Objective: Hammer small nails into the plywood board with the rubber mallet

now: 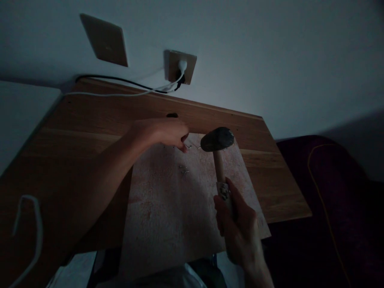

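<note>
My right hand point(237, 228) is wrapped round the wooden handle of a hammer point(217, 140), whose dark head hovers just above the far edge of a thin pale plywood sheet point(168, 208). My left hand point(168, 132) reaches across the sheet, fingers pinched on a small nail point(188, 147) held upright on the board, right beside the hammer head. A few loose nails point(183, 170) lie on the sheet a little nearer to me.
The sheet lies on a brown wooden table point(75, 152) against a white wall. A wall socket point(180, 66) holds a white plug, with white and black cables running left. A white cable loop point(30, 224) lies at the table's left. A dark sofa point(330, 200) stands right.
</note>
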### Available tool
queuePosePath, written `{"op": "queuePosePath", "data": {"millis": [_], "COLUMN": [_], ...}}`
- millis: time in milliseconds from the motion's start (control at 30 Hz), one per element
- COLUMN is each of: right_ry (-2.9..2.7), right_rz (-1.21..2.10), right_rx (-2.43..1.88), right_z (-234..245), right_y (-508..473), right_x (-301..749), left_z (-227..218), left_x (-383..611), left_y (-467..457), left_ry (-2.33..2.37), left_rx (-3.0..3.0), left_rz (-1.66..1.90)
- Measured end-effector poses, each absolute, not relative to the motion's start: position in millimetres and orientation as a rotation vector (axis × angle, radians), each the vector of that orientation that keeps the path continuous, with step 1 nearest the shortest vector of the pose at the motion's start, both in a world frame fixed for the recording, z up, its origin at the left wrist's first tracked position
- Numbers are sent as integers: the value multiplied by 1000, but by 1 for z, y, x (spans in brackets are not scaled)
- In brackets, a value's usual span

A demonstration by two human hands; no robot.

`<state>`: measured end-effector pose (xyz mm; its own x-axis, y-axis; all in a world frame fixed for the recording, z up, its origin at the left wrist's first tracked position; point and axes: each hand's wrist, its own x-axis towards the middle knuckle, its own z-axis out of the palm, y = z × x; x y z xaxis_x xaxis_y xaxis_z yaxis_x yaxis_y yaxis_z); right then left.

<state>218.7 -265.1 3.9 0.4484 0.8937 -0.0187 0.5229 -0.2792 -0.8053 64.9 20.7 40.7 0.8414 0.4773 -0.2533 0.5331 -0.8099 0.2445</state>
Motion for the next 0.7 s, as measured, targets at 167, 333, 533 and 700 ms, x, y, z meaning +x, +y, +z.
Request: {"op": "queuePosePath", "data": {"millis": [167,333,533,700], "right_ry": [-1102,-1102,-1148,-1181], "right_rz": [661,606,651,646], "right_rx": [-1968,-2000,-1995,-1990], "right_z": [-4,-9,-17,-20], "right_y": [-284,-289,-289,-288], "right_x": [227,234,239,241], "left_z": [41,46,49,44], "left_x": [81,83,82,82], "left_y": [1,-7,-11,-8], "left_ry": [578,508,443,487], "left_rx": [2681,2676,2624,2590], "left_rz": [-319,-377,-440,-448]}}
